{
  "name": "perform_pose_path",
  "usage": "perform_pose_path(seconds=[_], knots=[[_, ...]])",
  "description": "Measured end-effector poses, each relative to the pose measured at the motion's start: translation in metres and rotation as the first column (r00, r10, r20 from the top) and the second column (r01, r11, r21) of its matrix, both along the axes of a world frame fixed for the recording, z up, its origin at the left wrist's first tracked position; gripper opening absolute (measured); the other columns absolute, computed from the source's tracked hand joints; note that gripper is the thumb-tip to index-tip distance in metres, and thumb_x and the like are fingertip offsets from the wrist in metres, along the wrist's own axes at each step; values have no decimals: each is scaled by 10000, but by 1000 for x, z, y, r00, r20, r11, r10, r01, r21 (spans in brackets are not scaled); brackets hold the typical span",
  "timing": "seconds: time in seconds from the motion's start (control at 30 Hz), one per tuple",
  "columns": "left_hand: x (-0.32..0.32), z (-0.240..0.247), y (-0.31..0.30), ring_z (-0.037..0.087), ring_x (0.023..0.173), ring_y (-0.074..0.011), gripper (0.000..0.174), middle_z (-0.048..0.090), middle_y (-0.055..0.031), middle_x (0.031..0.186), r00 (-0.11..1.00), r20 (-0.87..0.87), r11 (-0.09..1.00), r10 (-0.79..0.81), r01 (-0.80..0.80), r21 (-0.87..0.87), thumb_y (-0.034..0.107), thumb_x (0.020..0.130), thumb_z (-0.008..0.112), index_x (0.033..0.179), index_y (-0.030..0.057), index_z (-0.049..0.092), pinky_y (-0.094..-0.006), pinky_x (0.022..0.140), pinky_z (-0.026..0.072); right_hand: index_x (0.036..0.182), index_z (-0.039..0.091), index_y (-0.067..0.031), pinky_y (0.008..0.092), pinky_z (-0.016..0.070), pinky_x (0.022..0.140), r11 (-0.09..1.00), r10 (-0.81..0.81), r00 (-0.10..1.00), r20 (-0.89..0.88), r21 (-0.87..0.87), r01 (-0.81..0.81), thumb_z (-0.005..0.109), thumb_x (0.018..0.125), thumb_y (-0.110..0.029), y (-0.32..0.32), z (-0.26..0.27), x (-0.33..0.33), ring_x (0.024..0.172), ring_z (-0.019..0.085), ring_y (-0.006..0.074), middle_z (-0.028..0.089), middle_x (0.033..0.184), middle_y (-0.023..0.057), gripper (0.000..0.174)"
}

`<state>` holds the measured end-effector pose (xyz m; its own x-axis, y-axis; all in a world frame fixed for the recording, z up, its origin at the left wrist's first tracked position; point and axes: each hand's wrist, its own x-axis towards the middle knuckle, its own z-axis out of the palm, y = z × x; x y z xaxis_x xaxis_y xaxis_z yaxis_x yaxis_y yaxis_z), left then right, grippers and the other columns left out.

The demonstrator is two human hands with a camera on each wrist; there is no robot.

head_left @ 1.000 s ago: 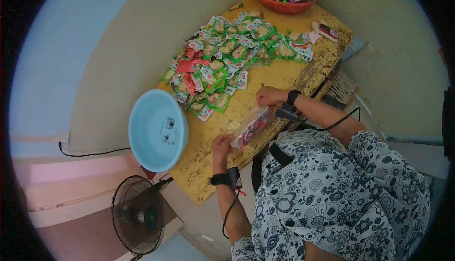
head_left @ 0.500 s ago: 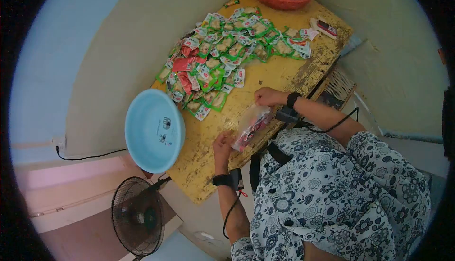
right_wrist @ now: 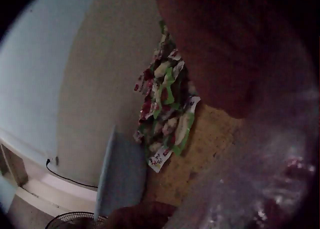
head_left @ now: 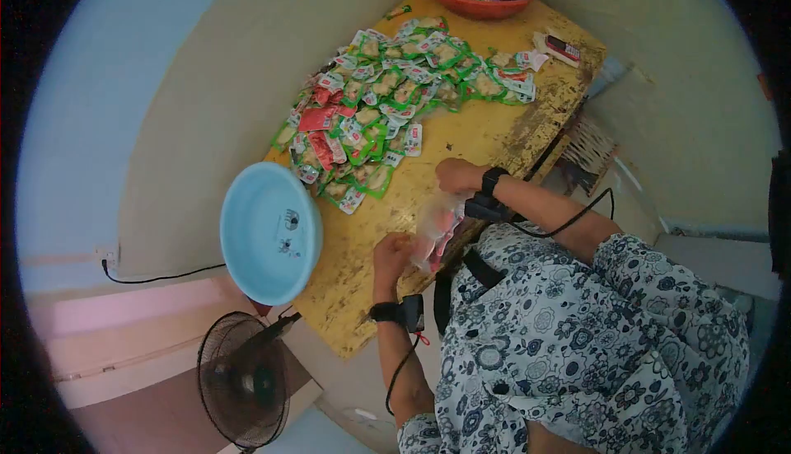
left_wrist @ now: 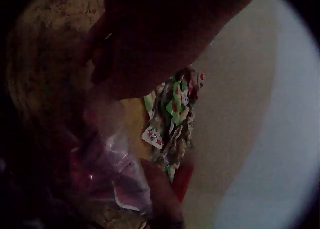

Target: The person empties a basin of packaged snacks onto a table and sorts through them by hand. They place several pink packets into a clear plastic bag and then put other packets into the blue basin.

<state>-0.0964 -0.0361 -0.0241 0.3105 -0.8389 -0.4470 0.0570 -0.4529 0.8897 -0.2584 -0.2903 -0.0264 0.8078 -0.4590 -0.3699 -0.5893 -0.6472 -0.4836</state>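
A clear plastic bag (head_left: 435, 227) with red and pink packets inside is stretched between both hands at the table's near edge. The left hand (head_left: 393, 258) pinches one end of the bag, and the right hand (head_left: 459, 176) grips the other end. In the left wrist view the crinkled bag (left_wrist: 112, 169) hangs below the dark left hand (left_wrist: 165, 44). The right wrist view shows the bag (right_wrist: 250, 194) blurred, close under the right hand (right_wrist: 220, 59). Beyond the hands lies a heap of green-and-white snack packets (head_left: 387, 95), with some red packets (head_left: 321, 118) among them.
A light blue basin (head_left: 268, 240) stands at the left end of the worn yellow table (head_left: 329, 310). At the far end sit a red basket (head_left: 478, 5) of wrapped sweets and a phone (head_left: 563, 49). A fan (head_left: 245, 380) stands on the floor beside the table.
The bag has tilted and its red contents have shifted, showing less flat than before. Both hands have moved slightly, the right one a little toward the left, still holding the bag.
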Motion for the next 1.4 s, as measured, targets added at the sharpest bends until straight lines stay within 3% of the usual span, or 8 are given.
perform_pose_path(seconds=[0.17,0.27,0.67,0.87,1.07,1.23,1.33,1.4], knots=[[-16,41,-13,683,764,-328,392,706,-185,980,747,607,954,-271,126,272,134,775,751,1134,17,644,-399,662,536,848,661,89,496,527,736,998,-59,996,-74,34,61,605,688,-178,4,13,-2,849,655,424,654,875,277,316],[-25,30,-6,640,895,-386,487,657,-196,1073,425,904,988,-40,150,-27,126,772,732,1233,44,600,-442,734,523,825,656,103,485,528,682,991,-69,990,-119,105,82,617,675,-146,10,41,-1,814,663,413,649,859,296,293],[-72,93,-23,539,1086,-382,555,583,-170,1125,605,738,879,-299,476,-35,221,755,784,1242,49,580,-461,893,491,713,677,66,470,528,625,986,-62,979,-195,139,91,645,595,-142,1,40,12,732,689,387,671,755,278,242],[-77,98,-25,516,1167,-402,900,529,-190,1270,467,810,857,-354,508,81,286,644,871,1402,64,440,-462,955,484,606,665,12,459,487,549,969,-119,972,-204,189,159,660,548,-182,-8,38,21,585,635,363,643,624,209,202],[-75,55,-25,552,1116,-411,935,516,-202,1267,359,909,897,-213,440,37,255,663,853,1449,82,379,-460,894,513,512,560,-70,388,365,441,980,26,966,-257,196,25,669,624,-146,-51,-114,28,467,494,219,552,522,81,173],[-61,62,-20,635,981,-428,749,604,-219,1179,595,801,956,-73,271,-114,129,773,732,1451,126,413,-472,809,541,687,703,-47,425,473,528,898,425,898,-110,-73,-434,652,683,-168,-41,-113,37,553,611,288,630,602,121,131],[-34,67,-21,668,972,-384,643,657,-195,1146,705,704,962,-86,242,-124,97,820,695,1421,113,469,-445,813,548,748,718,-53,413,497,567,880,447,772,451,-64,-472,645,742,-150,-57,-139,40,634,646,296,666,681,139,122],[-10,72,-19,678,964,-316,550,680,-154,1123,909,414,978,-57,134,-161,88,832,695,1355,78,527,-399,801,546,813,676,-44,393,468,485,842,-205,944,259,539,35,606,867,-271,-44,-92,18,545,599,248,653,690,88,244]])
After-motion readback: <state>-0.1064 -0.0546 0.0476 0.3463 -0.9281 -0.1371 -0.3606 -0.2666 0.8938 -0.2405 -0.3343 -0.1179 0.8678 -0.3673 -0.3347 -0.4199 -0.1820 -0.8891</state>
